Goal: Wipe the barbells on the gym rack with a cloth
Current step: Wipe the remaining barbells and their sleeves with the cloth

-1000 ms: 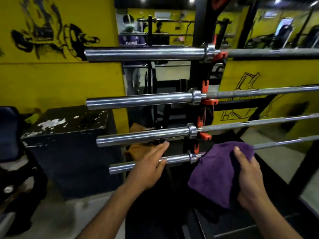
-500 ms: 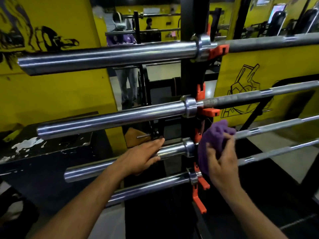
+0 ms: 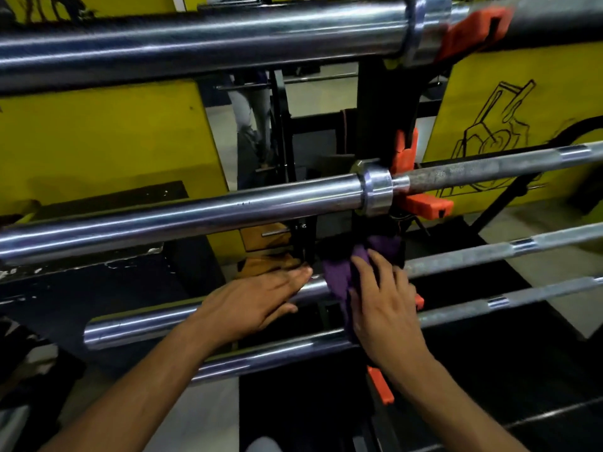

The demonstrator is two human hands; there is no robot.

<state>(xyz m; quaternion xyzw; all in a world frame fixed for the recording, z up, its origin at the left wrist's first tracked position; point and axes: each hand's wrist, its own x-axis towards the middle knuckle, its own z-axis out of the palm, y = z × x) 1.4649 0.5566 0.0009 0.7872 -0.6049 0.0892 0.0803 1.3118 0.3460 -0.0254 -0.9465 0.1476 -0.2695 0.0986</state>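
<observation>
Several chrome barbells lie level on a black rack (image 3: 381, 119) with orange hooks. The top barbell (image 3: 202, 37) and second barbell (image 3: 195, 213) fill the upper view. My left hand (image 3: 251, 305) lies flat, fingers straight, on the sleeve of the third barbell (image 3: 140, 324). My right hand (image 3: 385, 308) presses a purple cloth (image 3: 339, 275) over that bar's collar, which the cloth hides. The lowest barbell (image 3: 261, 357) runs just beneath both hands.
Yellow walls with black drawings (image 3: 489, 125) stand behind the rack. A dark worn box (image 3: 98, 282) sits at the left behind the sleeves. A person's legs (image 3: 251, 115) show in the gap beyond. An orange hook (image 3: 380, 384) juts out below my right hand.
My view has come much closer to the rack. My right hand with the cloth rose from the lowest bar to the third bar's collar; my left hand moved up onto the third bar's sleeve.
</observation>
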